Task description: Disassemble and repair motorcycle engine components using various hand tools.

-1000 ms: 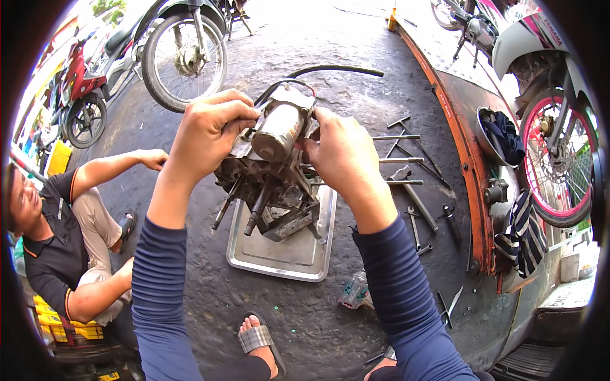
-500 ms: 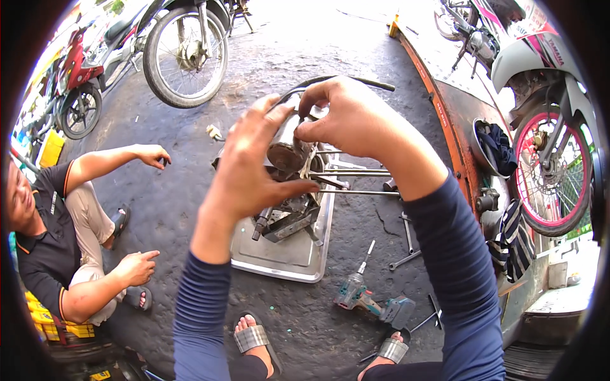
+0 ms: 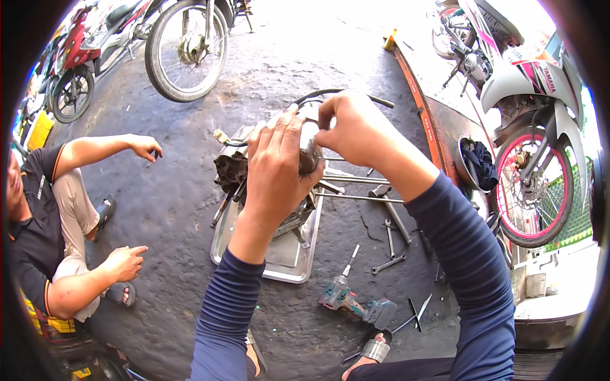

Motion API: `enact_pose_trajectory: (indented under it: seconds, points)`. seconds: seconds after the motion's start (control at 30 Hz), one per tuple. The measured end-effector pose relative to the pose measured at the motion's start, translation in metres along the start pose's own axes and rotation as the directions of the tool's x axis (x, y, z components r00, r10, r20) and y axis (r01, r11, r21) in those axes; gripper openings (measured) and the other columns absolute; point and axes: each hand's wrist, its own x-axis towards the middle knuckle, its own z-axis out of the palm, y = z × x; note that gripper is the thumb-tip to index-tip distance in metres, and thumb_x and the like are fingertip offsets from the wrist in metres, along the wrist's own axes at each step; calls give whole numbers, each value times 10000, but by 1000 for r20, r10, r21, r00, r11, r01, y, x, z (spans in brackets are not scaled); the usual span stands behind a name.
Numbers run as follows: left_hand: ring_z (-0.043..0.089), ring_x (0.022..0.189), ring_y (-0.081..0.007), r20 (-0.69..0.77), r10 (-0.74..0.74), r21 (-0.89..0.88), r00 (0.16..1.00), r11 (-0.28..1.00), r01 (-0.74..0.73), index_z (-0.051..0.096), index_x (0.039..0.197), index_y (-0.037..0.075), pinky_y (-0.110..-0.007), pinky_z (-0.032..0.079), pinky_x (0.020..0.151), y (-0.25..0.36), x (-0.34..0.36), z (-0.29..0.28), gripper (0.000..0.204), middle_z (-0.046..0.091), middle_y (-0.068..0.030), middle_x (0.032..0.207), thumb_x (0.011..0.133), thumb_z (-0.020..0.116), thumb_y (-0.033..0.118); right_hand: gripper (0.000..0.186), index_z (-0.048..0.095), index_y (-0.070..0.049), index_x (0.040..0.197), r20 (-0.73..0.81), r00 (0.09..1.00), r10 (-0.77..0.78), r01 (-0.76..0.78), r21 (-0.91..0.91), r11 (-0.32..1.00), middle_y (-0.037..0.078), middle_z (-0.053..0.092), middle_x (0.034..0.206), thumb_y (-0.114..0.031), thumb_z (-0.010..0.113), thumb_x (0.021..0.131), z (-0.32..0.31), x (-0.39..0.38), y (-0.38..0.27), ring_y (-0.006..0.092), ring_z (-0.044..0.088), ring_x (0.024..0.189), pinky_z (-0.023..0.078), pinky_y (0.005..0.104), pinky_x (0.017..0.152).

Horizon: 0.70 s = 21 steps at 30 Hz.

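Both my hands are on a silver cylindrical metal part (image 3: 309, 145) above a partly stripped motorcycle engine (image 3: 232, 170). My left hand (image 3: 272, 168) wraps around its near left side, fingers together on top and thumb toward the right. The thumb and bent fingers of my right hand (image 3: 356, 127) close on its far right side; the fingertips are partly hidden. Long thin metal studs (image 3: 365, 180) stick out from the engine to the right. A silver metal tray (image 3: 292, 270) lies under the engine, and a black hose (image 3: 381, 101) curves behind my hands.
A cordless impact driver (image 3: 352, 300), wrenches (image 3: 389, 263) and a hammer (image 3: 397, 219) lie on the dark floor at the right. At the left a person (image 3: 47, 235) sits with hands held out. Motorcycles stand behind (image 3: 187, 51) and at the right (image 3: 540, 171).
My left hand has moved right and closed around the cylindrical part, where it was spread beside it. My right hand stays at its far side. The view has shifted slightly.
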Motion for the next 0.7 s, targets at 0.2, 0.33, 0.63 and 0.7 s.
enact_pose_trajectory:
  seconds: [0.2,0.33,0.63,0.7]
  points:
    - [576,1310,-397,-3,15,13,1000,1000,-15,532,1417,-24,-530,349,1174,-3,-1,2,744,599,-232,1447,793,819,263,186,780,-50,1035,-137,984,-117,138,157,978,182,754,965,-158,722,896,-3,-23,10,353,725,946,566,432,863]
    - [576,1310,-395,-8,18,14,1000,1000,-18,533,1413,-35,-524,349,1178,-3,1,2,746,601,-232,1445,795,817,270,196,773,-4,1047,-280,905,-319,355,86,931,205,751,891,-129,725,903,11,-27,7,360,734,846,570,428,796]
    - [575,1320,-399,-45,9,0,999,1000,-9,565,1402,-29,-528,355,1170,-4,-2,5,742,606,-227,1445,766,842,235,286,756,47,984,-156,985,69,-24,272,962,247,732,917,-224,775,895,21,-24,-7,392,724,879,566,455,835]
    - [575,1319,-399,-43,18,4,999,1000,-18,563,1404,-30,-530,354,1171,-5,-2,5,757,608,-228,1443,766,849,260,234,737,44,950,-173,982,80,-32,262,964,264,714,953,-187,730,915,26,-25,-8,426,700,937,547,486,868]
